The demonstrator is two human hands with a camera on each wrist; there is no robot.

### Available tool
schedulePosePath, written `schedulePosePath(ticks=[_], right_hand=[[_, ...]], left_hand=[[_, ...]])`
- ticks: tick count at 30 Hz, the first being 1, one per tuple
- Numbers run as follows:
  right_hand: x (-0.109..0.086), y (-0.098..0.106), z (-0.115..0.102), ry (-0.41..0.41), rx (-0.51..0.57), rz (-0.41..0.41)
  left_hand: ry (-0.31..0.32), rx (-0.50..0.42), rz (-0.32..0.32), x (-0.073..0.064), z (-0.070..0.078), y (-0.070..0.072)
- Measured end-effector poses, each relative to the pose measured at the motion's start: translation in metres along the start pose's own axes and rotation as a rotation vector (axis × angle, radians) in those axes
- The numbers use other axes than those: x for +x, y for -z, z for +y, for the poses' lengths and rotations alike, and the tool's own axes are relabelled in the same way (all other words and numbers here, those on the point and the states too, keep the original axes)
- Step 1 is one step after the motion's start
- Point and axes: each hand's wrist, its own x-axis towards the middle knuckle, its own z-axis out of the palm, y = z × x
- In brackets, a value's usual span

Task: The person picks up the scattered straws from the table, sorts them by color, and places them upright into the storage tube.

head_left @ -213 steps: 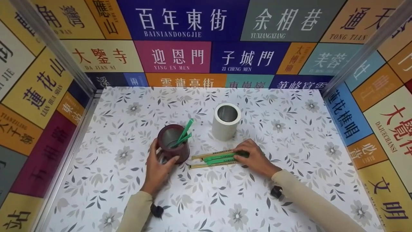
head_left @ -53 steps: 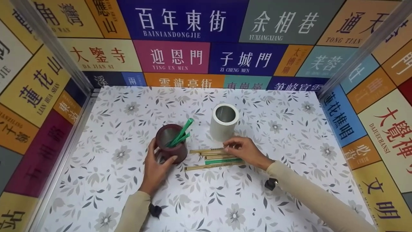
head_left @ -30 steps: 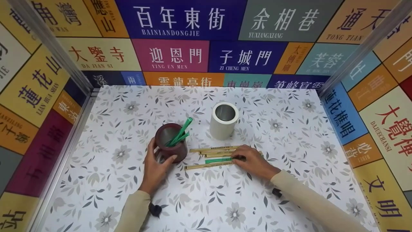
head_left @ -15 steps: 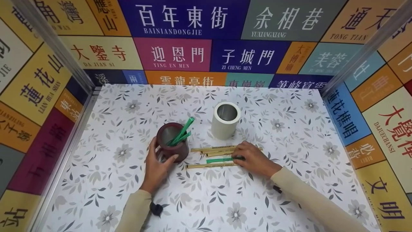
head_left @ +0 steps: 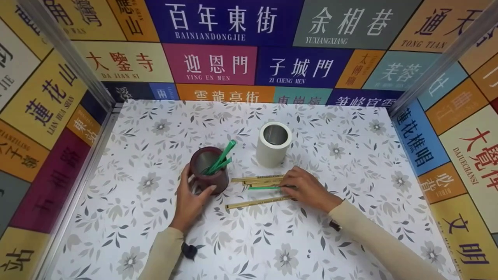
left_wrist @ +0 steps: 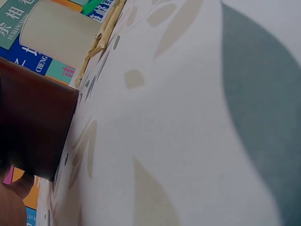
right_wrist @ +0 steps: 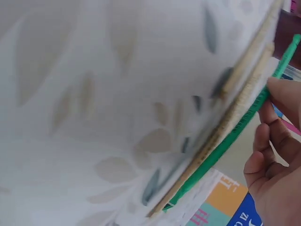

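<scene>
My left hand [head_left: 190, 208] grips a dark maroon cylindrical cup [head_left: 215, 185], thumb at its front and fingers round its left side. Green wrapped sticks [head_left: 223, 156] lean out over the cup's right rim. Between thumb and fingers, my right hand [head_left: 307, 190] pinches a slim green wrapped stick [right_wrist: 230, 136] with dark print; its left end points toward the cup. Behind the held stick lie several tan wrapped sticks [head_left: 255, 181], close together. One more tan stick [head_left: 253, 203] lies apart, nearer me, its right end under the right hand in the head view.
A cream cylindrical cup [head_left: 269, 153] with a dark inside stands upright behind the sticks. The table [head_left: 155, 229] has a leaf-and-flower cover. Panels with printed signs [head_left: 218, 64] enclose the back and both sides, with metal posts at the corners.
My right hand has picked the green stick off the table and drawn it back toward the tan group. The nearer tan stick has shifted and tilted slightly. The left hand keeps holding the maroon cup.
</scene>
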Motion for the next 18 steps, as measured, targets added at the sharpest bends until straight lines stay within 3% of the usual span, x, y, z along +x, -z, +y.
schedulePosePath(ticks=[9, 18], right_hand=[[0.003, 0.010, -0.014, -0.190, 0.378, 0.023], [0.008, 0.016, -0.026, -0.231, 0.613, 0.078]], left_hand=[[0.001, 0.002, 0.008, 0.000, 0.001, 0.000], [0.007, -0.003, 0.008, 0.000, 0.000, -0.002]])
